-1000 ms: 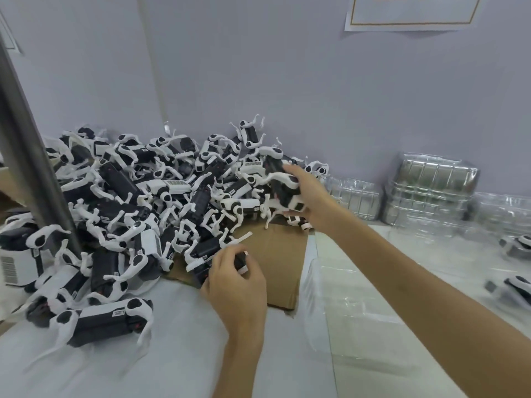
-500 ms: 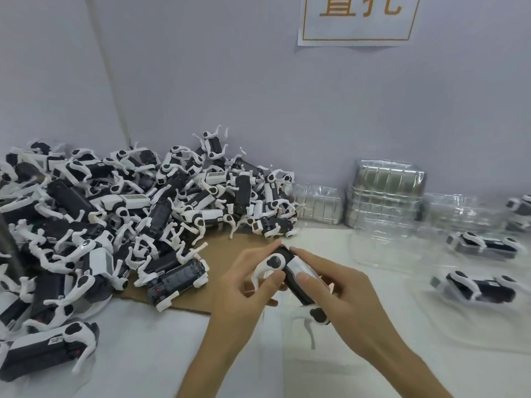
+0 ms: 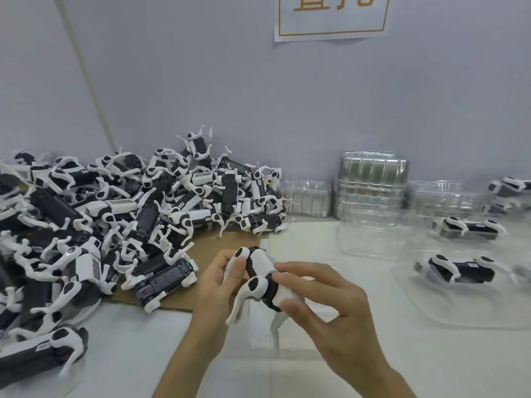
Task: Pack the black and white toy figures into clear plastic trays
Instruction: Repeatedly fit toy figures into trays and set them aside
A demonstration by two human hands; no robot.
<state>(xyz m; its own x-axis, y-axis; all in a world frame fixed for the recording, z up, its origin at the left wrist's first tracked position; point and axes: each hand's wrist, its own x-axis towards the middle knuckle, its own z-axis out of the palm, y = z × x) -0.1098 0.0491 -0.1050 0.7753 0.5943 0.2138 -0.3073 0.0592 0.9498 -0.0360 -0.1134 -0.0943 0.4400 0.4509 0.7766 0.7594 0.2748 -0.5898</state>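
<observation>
One black and white toy figure (image 3: pixel 260 275) is held between both hands above the table's middle. My left hand (image 3: pixel 219 285) grips its front end and a white leg. My right hand (image 3: pixel 321 300) pinches its rear body between thumb and fingers. A large pile of toy figures (image 3: pixel 120 214) covers the left of the table. Two clear plastic trays at the right each hold a figure, the near filled tray (image 3: pixel 459 270) and the farther one (image 3: pixel 471 226). An empty clear tray (image 3: pixel 258 337) lies just below the held figure.
Stacks of empty clear trays (image 3: pixel 372 185) stand against the wall at the back, with a lower stack (image 3: pixel 307 196) to their left. A brown cardboard sheet (image 3: pixel 230 242) lies under the pile. More filled trays (image 3: pixel 508 188) sit at the far right edge.
My right hand took a figure from the pile and brought it to the table's middle. My left hand let go of another figure and joined it. The figure has since been turned between both hands.
</observation>
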